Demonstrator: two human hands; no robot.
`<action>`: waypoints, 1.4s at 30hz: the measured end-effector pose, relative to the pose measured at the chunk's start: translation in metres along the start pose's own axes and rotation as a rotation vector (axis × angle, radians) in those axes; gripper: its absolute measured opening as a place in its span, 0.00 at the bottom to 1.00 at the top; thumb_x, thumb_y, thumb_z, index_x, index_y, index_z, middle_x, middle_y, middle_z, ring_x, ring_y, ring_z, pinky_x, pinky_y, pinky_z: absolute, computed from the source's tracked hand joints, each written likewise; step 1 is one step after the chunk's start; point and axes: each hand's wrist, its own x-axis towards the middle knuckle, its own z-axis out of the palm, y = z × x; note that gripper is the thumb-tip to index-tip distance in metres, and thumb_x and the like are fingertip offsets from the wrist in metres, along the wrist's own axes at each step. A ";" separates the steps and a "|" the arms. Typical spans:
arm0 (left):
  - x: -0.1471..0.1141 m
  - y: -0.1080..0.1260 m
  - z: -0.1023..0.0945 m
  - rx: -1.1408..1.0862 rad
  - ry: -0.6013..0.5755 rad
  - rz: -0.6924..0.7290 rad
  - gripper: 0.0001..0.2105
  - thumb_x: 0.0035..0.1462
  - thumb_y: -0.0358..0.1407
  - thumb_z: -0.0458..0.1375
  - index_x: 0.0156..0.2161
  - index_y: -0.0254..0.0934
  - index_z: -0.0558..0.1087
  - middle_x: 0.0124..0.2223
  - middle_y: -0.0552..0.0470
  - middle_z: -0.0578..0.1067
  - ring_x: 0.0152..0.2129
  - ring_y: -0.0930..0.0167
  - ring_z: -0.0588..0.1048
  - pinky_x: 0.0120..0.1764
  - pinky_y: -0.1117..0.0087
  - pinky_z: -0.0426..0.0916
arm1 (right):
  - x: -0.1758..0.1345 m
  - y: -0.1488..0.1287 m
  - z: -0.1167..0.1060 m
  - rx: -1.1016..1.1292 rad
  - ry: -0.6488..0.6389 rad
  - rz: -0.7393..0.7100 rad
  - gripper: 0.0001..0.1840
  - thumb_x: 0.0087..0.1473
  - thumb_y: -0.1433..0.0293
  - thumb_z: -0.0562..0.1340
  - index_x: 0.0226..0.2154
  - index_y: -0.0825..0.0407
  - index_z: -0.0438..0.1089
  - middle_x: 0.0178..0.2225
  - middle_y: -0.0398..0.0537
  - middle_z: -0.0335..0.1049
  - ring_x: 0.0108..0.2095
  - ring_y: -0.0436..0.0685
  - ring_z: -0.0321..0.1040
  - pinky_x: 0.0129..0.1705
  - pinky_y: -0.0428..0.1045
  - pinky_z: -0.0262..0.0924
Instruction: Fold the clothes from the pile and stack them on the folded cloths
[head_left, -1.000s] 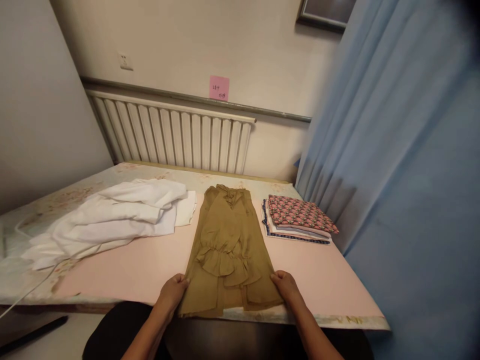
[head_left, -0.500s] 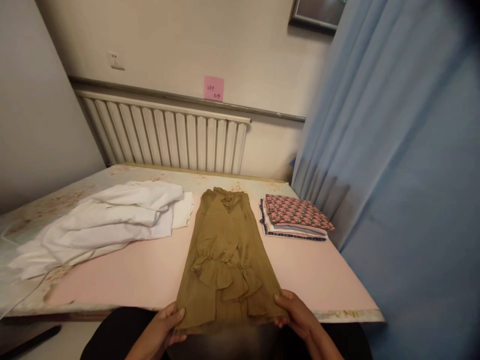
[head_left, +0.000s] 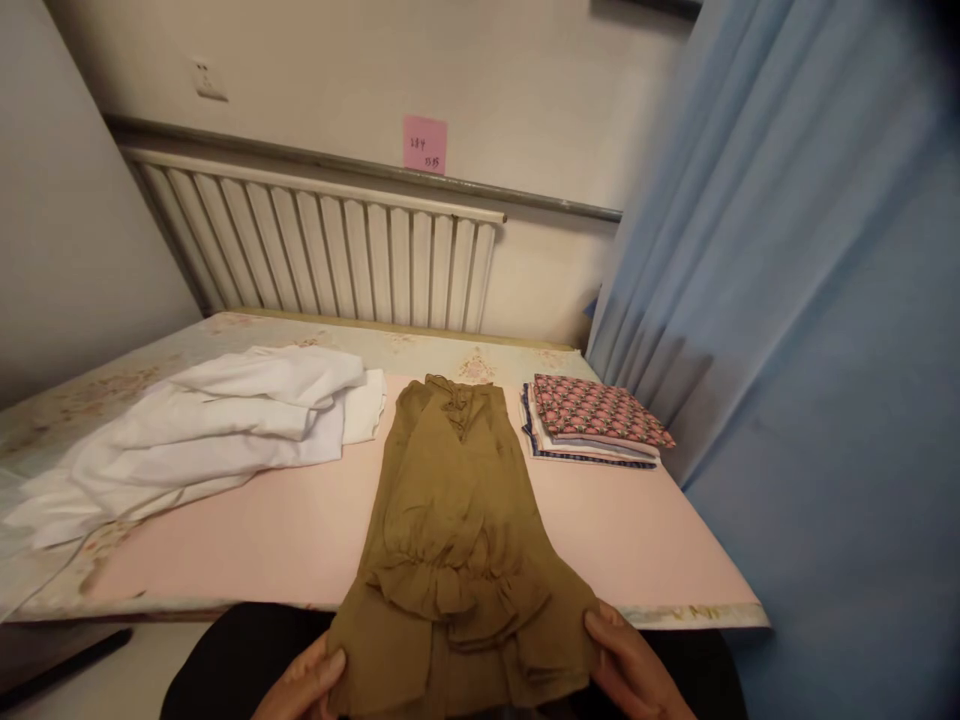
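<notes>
An olive-brown blouse with a lace-up neck and a gathered ruffle lies lengthwise before me. Its collar end rests on the pink board, while its lower end hangs over the near edge toward my lap. My left hand pinches the bottom left corner, thumb on top. At the bottom right corner, my right hand grips the cloth the same way. The fingers under the fabric are mostly hidden.
Crumpled white cloth lies to the left. A stack of folded fabric with a pink patterned piece on top sits to the right. Beyond the bed stands a white radiator. A blue curtain hangs along the right side.
Both hands have moved apart and closer to me, drawing the blouse's lower end wider and further over the near edge. The view has tilted down slightly.
</notes>
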 end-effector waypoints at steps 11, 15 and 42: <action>0.131 0.080 0.037 -0.279 0.092 0.170 0.08 0.57 0.28 0.57 0.43 0.37 0.72 0.44 0.48 0.80 0.42 0.65 0.79 0.47 0.59 0.73 | 0.146 -0.065 0.047 0.474 -0.059 -0.115 0.11 0.49 0.66 0.68 0.36 0.51 0.71 0.35 0.47 0.78 0.33 0.55 0.76 0.34 0.48 0.69; 0.185 0.089 0.041 -0.223 0.188 0.139 0.11 0.64 0.37 0.50 0.43 0.32 0.70 0.49 0.37 0.77 0.42 0.66 0.79 0.45 0.63 0.74 | 0.206 -0.064 0.058 0.342 0.049 -0.155 0.14 0.56 0.57 0.62 0.35 0.52 0.68 0.40 0.55 0.77 0.43 0.58 0.75 0.44 0.54 0.70; 0.220 0.022 0.070 2.002 0.350 0.672 0.26 0.65 0.43 0.43 0.65 0.39 0.59 0.67 0.47 0.59 0.65 0.57 0.53 0.63 0.48 0.49 | 0.199 -0.016 0.111 -1.512 0.140 -0.762 0.28 0.65 0.56 0.49 0.64 0.45 0.54 0.67 0.47 0.50 0.67 0.60 0.41 0.66 0.62 0.38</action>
